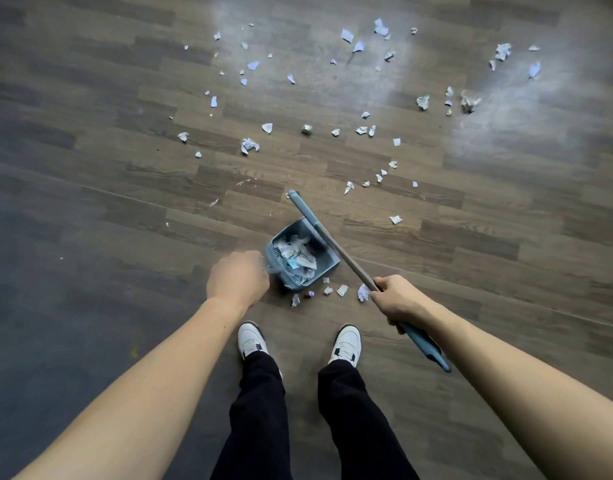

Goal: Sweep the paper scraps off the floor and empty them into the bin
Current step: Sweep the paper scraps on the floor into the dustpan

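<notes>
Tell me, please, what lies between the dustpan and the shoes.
In the head view, a short row of paper scraps lies on the floor between the dustpan and the shoes.

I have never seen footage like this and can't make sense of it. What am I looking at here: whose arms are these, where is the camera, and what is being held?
There is no machine here. A person wears one wide-angle camera on the head, looking down, so you see their own arms, legs and white shoes. The left hand grips the handle of a blue dustpan, which already holds paper scraps. The right hand grips a broom by its stick, which slants across the dustpan. Many loose scraps lie on the wooden floor ahead, and a few lie near the feet.
</notes>
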